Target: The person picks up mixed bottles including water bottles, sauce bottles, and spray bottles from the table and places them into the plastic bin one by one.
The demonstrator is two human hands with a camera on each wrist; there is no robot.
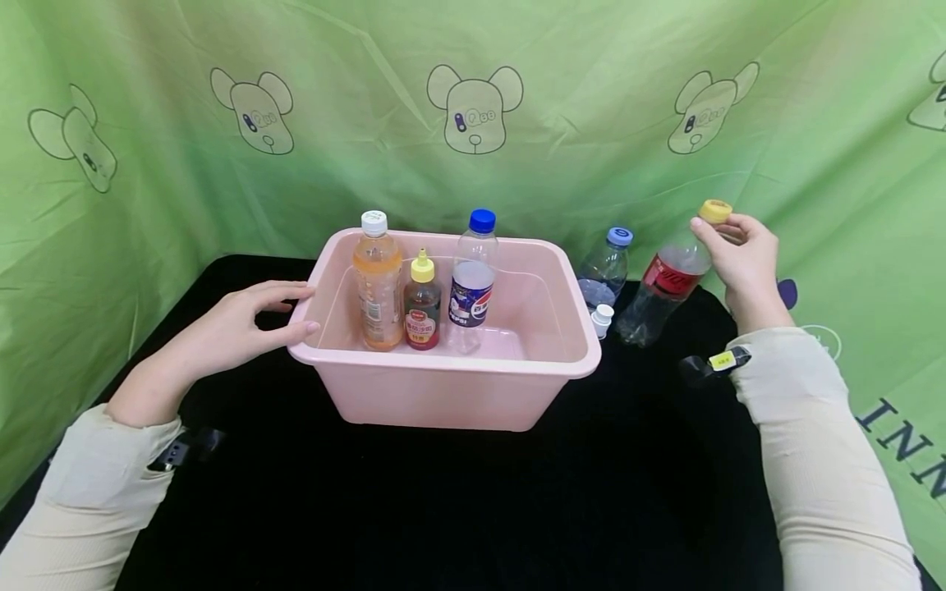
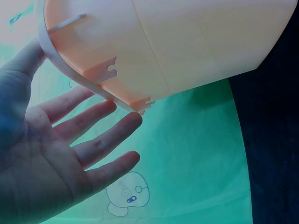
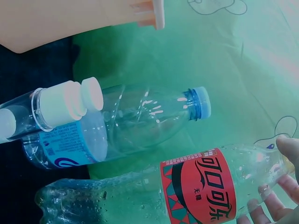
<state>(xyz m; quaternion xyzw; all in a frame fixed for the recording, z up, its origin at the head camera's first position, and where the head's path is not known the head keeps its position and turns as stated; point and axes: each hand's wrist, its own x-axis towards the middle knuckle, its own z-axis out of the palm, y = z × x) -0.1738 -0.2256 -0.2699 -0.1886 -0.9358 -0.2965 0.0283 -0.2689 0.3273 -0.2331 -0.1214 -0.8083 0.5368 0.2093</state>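
Note:
A pink plastic bin (image 1: 443,386) stands in the middle of the table. My left hand (image 1: 240,324) touches the bin's left rim, thumb apart from fairly straight fingers; the left wrist view shows the fingertips (image 2: 134,120) right at the rim. With thumb and fingers my right hand (image 1: 746,258) grips the neck of a clear cola bottle (image 1: 671,275) with a red label and yellow cap. It leans, its neck up and to the right. Inside the bin stand an orange drink bottle (image 1: 380,287), a yellow-capped sauce bottle (image 1: 422,304) and a blue-capped Pepsi bottle (image 1: 473,287).
Between bin and cola bottle are a clear water bottle (image 1: 606,267) with a light blue cap and a small white-capped bottle (image 3: 58,105). Black cloth (image 1: 443,509) covers the table. A green curtain (image 1: 576,148) with bear-head prints hangs behind and at both sides.

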